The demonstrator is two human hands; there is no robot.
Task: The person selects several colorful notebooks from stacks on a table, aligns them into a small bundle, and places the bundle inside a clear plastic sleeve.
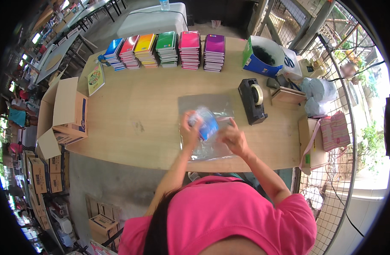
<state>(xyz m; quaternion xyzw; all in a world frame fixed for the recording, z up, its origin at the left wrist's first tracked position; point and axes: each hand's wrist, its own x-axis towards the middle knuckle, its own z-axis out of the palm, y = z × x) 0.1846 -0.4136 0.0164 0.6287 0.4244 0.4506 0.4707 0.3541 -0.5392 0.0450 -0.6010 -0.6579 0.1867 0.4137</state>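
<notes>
My left hand (189,131) is closed around a plastic-wrapped blue packet (208,126), held a little above the table. Motion smears the packet, so its exact kind does not show. Just to its right is my right hand (232,138), its index finger stretched out and the other fingers partly bent and blurred; I see nothing held in it. Beneath both hands lie clear plastic bags (203,102), flat on the wooden table (131,106). A black tape dispenser (251,104) with a roll of tape stands to the right of the bags.
Stacks of notebooks (167,49) in several colours line the far edge. An open cardboard box (71,108) stands left, near a yellow-green booklet (95,80). Toward the right are a blue-green container (263,57), a plastic bag (319,95), a pink striped pouch (335,131) and a wire-mesh wall.
</notes>
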